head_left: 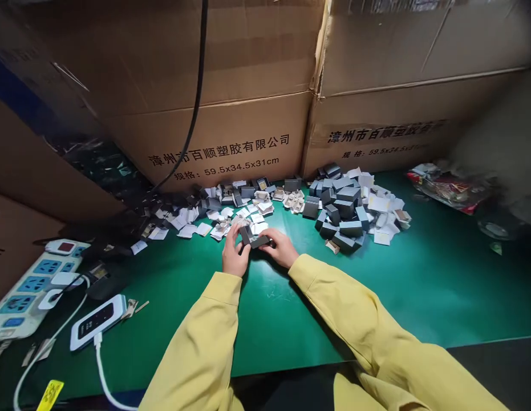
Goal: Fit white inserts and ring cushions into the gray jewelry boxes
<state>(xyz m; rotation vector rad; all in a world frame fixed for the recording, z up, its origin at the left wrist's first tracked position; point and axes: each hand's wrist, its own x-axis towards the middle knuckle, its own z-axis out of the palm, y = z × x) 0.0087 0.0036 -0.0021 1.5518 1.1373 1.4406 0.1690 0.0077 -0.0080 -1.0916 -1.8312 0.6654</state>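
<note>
Both sets of fingers are closed on one small grey box [255,239]. The left hand [234,255] curls its fingertips [233,233] over the part that stands up, and the right hand [283,248] pinches the lower, flatter part from the side. The box is held just over the green mat [419,274], straight in front of the person, between a scatter of white card inserts [192,220] and a heap of grey boxes [344,211].

Judged from this grip, the handling goes best with the right hand keeping the flat part still and low over the mat. The left hand then does the fine work, with light pressure so the thin walls do not buckle.

Whether the two parts are hinged or separate cannot be told, since the fingers cover the joint and the box is small in view. Yellow sleeves [205,337] hide the wrists. Behind, the cardboard cartons [231,85] are cut off at the top, and red packaging [449,188] at the far right is blurred.
</note>
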